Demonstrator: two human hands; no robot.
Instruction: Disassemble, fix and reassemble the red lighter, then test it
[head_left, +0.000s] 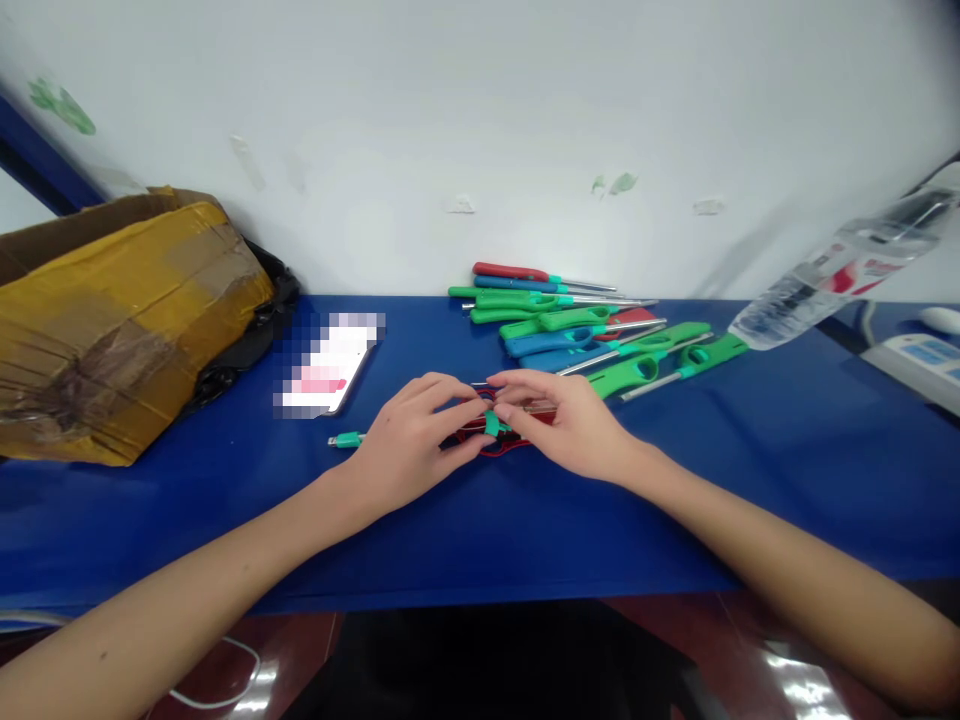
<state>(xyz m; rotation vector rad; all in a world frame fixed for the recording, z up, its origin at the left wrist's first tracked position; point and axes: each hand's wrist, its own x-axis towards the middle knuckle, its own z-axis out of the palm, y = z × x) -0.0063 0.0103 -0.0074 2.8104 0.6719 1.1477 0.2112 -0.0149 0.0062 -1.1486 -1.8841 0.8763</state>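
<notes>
On the blue table lies a red long-nozzle lighter [504, 447], with both of my hands over its middle. The shell's inside seems to show, though the fingers hide much of it. My left hand [412, 435] is closed on the lighter, thumb below and fingertips above. Between the fingertips shows a small turquoise piece [492, 424]. With thumb and forefinger pinched, my right hand [574, 425] touches the same spot from the right. A turquoise collar with a metal tip [346, 440] sticks out to the left of my left hand.
Several green, blue and red lighters [555, 318] lie piled near the wall. A taped cardboard box [127, 330] stands at the left, with a phone [337, 362] beside it. At the right are a water bottle [832, 270] and a white device [919, 365].
</notes>
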